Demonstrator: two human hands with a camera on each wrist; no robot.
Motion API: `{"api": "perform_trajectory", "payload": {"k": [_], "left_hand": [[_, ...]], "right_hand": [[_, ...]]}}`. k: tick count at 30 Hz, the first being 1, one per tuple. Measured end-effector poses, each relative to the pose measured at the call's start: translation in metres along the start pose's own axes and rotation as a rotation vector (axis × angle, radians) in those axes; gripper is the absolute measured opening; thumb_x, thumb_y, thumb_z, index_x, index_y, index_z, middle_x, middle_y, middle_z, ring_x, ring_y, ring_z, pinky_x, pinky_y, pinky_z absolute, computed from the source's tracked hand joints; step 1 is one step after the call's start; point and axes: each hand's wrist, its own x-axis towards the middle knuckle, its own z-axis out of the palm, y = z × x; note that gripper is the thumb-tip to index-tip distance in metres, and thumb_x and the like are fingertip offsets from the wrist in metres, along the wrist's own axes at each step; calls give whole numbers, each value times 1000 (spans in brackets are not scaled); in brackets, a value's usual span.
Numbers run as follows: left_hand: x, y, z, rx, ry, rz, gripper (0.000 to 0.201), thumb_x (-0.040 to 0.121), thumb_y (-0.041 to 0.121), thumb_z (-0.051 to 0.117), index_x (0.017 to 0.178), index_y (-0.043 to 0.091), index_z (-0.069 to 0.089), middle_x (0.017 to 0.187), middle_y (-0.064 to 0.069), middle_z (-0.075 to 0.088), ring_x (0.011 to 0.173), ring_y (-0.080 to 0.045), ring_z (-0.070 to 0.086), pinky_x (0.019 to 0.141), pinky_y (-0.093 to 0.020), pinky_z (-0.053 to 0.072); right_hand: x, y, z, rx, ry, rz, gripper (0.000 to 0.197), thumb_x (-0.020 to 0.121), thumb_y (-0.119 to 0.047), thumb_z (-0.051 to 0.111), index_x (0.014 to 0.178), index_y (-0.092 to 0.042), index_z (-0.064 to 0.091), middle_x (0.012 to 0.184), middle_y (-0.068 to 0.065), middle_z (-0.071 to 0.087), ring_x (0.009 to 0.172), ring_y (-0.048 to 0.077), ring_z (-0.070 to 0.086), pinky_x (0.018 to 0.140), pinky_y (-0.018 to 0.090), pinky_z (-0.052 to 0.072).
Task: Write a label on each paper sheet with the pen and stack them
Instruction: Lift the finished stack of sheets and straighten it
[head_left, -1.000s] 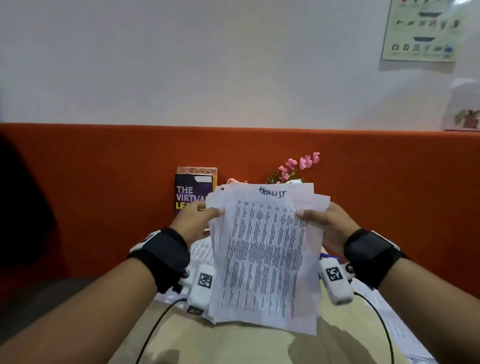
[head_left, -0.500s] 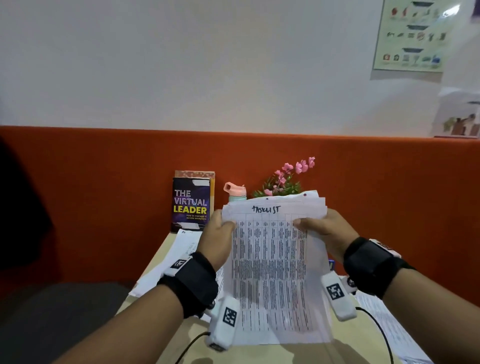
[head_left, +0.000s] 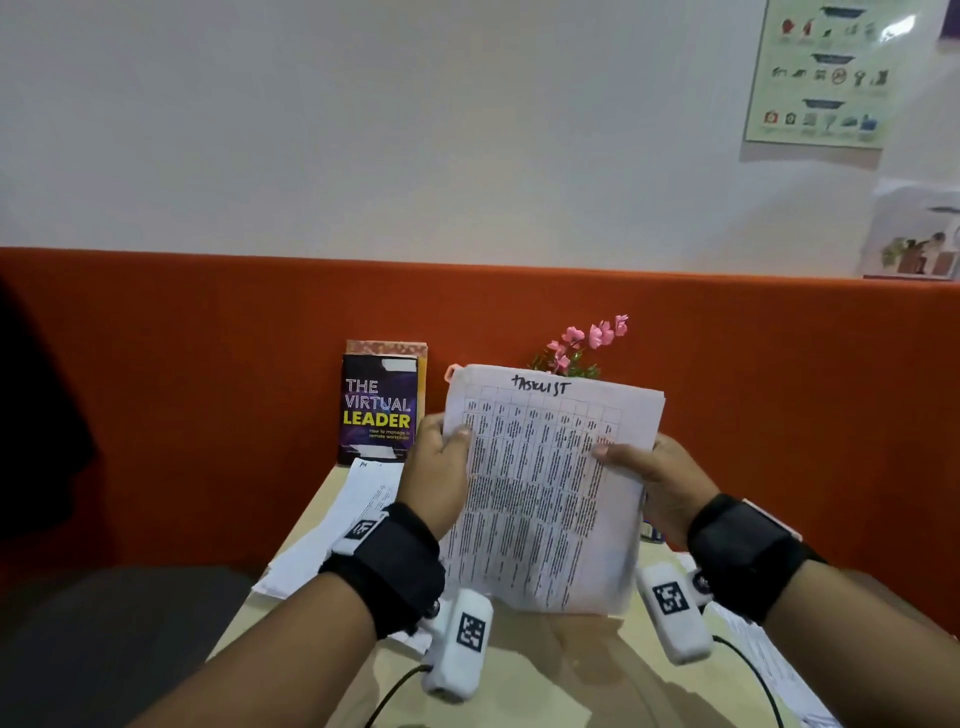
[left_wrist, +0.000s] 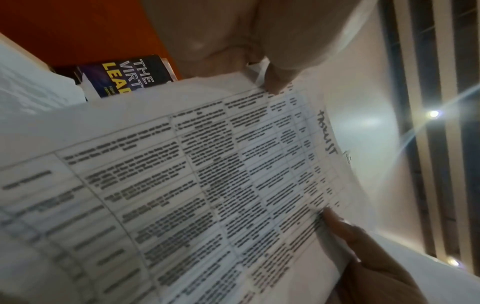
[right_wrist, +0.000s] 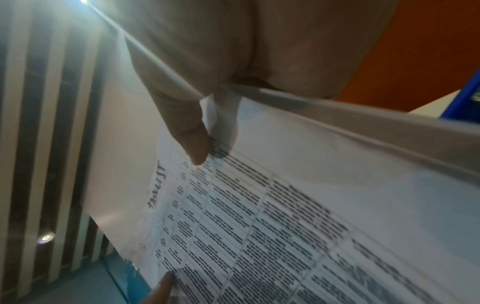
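Both hands hold a stack of printed paper sheets (head_left: 545, 493) upright above the table. The top sheet bears a handwritten label (head_left: 540, 385) along its upper edge and a printed table below. My left hand (head_left: 441, 473) grips the stack's left edge, thumb on the front. My right hand (head_left: 649, 473) grips the right edge the same way. The left wrist view shows the stack (left_wrist: 207, 185) with my left thumb (left_wrist: 275, 82) on it. In the right wrist view my right thumb (right_wrist: 192, 144) presses the sheets (right_wrist: 311, 226). No pen is in view.
More printed sheets (head_left: 343, 519) lie on the beige table (head_left: 545, 675) at the left, and others (head_left: 769, 660) at the right. A dark book (head_left: 379, 410) leans on the orange partition (head_left: 208, 389). Pink flowers (head_left: 587, 338) stand behind the stack.
The loosely fanned sheets have been squared into a neat stack. Both hands moved closer together and lowered it slightly. The view tilted, showing more of the book.
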Motion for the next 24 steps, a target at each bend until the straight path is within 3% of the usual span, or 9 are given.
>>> {"api": "perform_trajectory", "payload": {"k": [2, 4, 7, 10, 14, 17, 19, 21, 24], "left_hand": [[-1, -2, 0, -19, 5, -23, 18, 105, 27, 41, 89, 34, 46, 88, 6, 56, 73, -1, 48, 64, -17, 38], [3, -2, -1, -33, 16, -3, 13, 105, 27, 42, 97, 25, 52, 92, -6, 58, 76, -10, 51, 66, -22, 41], [4, 0, 0, -30, 23, 22, 12, 104, 26, 43, 101, 18, 52, 93, -1, 58, 83, -14, 54, 70, -24, 42], [-2, -11, 1, -5, -30, -21, 14, 104, 27, 44, 107, 18, 54, 108, -4, 65, 97, -13, 59, 80, -26, 46], [-7, -23, 4, 77, -50, -5, 22, 105, 27, 41, 113, 10, 52, 115, -12, 63, 105, -20, 60, 89, -34, 47], [-5, -19, 3, 78, -51, 23, 16, 105, 27, 39, 104, 14, 48, 101, 2, 59, 93, -6, 56, 81, -21, 44], [-2, -22, 2, 106, -51, 31, 22, 105, 28, 40, 103, 8, 48, 99, -4, 58, 90, -15, 56, 81, -28, 45], [-4, -25, 1, 129, -54, 17, 25, 104, 28, 40, 109, 6, 52, 107, -13, 62, 100, -27, 59, 89, -38, 48], [-6, -29, -1, 171, -28, 49, 22, 105, 25, 39, 109, 7, 51, 107, -14, 63, 101, -27, 60, 87, -37, 48]], "right_hand": [[1, 4, 1, 4, 7, 9, 51, 70, -9, 71, 120, -2, 63, 116, 14, 71, 107, 32, 68, 83, 41, 59], [3, 1, 2, 17, 24, -12, 50, 71, -10, 70, 119, -1, 64, 115, 15, 71, 104, 32, 69, 86, 42, 58], [5, -4, -1, 51, 34, -17, 45, 71, -11, 70, 115, 0, 65, 108, 17, 73, 93, 29, 71, 76, 36, 60], [2, 4, -6, 13, 57, 4, 47, 66, -14, 75, 111, 0, 66, 104, 16, 74, 88, 29, 70, 69, 35, 59], [-1, 15, -7, -36, 57, 4, 64, 59, -19, 82, 117, 1, 64, 113, 13, 73, 103, 27, 70, 86, 38, 56], [-1, 7, -5, -4, 46, -25, 49, 67, -10, 73, 114, -3, 66, 109, 9, 74, 97, 22, 72, 77, 31, 58], [-4, 7, -6, -30, 40, -19, 48, 66, -12, 73, 113, -5, 66, 107, 6, 75, 95, 18, 72, 75, 27, 57], [-7, 14, -7, -104, 27, 30, 55, 62, -20, 79, 113, -5, 67, 106, 4, 75, 96, 19, 71, 77, 28, 55], [-4, 17, -13, -223, 33, 36, 60, 64, -31, 85, 117, -11, 65, 112, 4, 73, 101, 21, 70, 79, 32, 57]]}}
